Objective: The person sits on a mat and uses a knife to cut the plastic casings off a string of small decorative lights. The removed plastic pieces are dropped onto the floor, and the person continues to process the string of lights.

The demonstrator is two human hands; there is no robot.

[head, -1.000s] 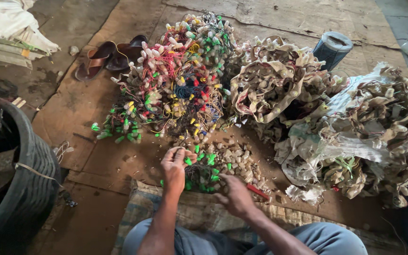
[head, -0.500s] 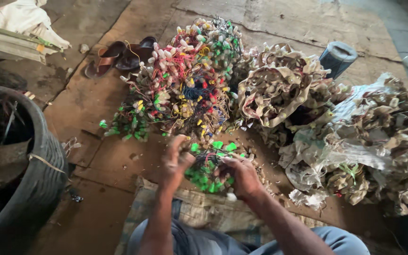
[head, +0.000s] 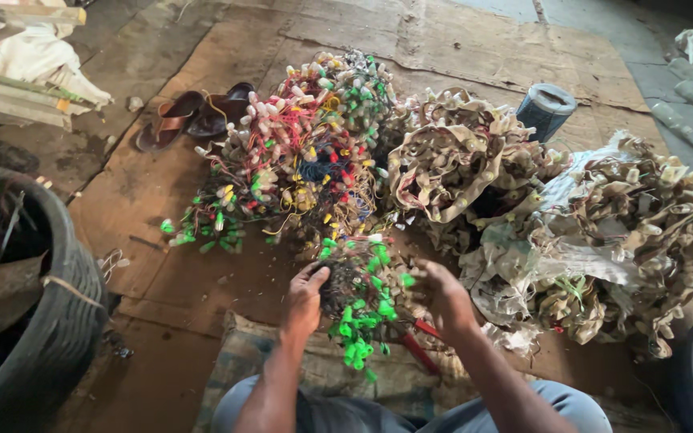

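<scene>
Both the left hand (head: 305, 298) and right hand (head: 441, 295) are gripping a green-bulbed wire bundle (head: 360, 303) between them, lifting it off the heap (head: 306, 152) just beyond, apparently to separate it.

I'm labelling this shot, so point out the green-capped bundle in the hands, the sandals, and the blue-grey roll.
green-capped bundle (head: 360, 309), head view, on its green caps.
sandals (head: 194, 116), head view, on the straps.
blue-grey roll (head: 545, 110), head view, on its side wall.
</scene>
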